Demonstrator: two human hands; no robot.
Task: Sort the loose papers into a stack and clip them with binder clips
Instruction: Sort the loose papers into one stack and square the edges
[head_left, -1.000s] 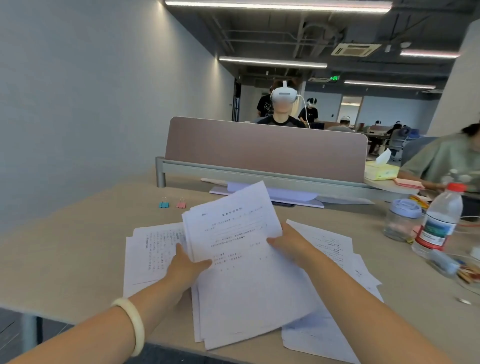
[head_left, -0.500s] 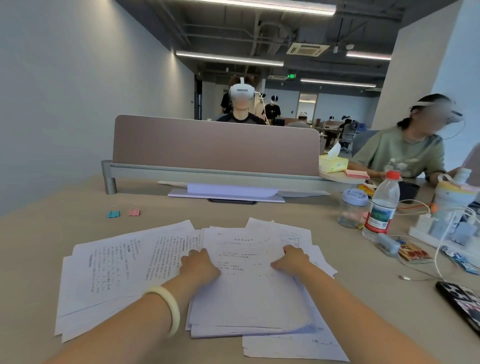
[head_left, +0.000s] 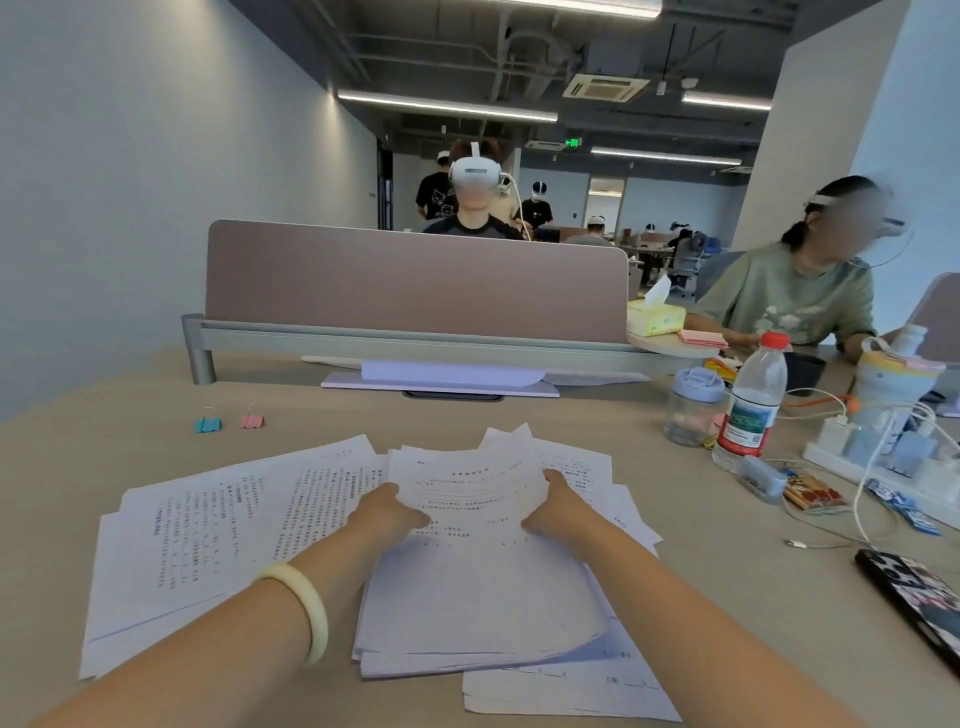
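Observation:
A thick stack of printed white papers (head_left: 478, 587) lies in front of me on the beige desk (head_left: 727, 597). My left hand (head_left: 387, 512) grips its left edge and my right hand (head_left: 556, 506) grips its right edge, bowing the far end of the sheets upward. Loose printed sheets (head_left: 208, 535) spread out to the left, and more loose sheets (head_left: 587, 470) poke out under the stack on the right. A blue binder clip (head_left: 208, 424) and a pink binder clip (head_left: 251, 420) sit apart on the desk at the far left.
A desk divider (head_left: 415, 283) crosses the back. At right stand a lidded jar (head_left: 693, 405), a water bottle (head_left: 753, 402), a power strip with cables (head_left: 883, 452) and a phone (head_left: 914, 592). A person in a green shirt (head_left: 795, 301) sits at far right.
The stack, held raised and tilted a second ago, came down flat onto the loose sheets; now both hands squeeze its sides and its far end bows up. My view has turned right.

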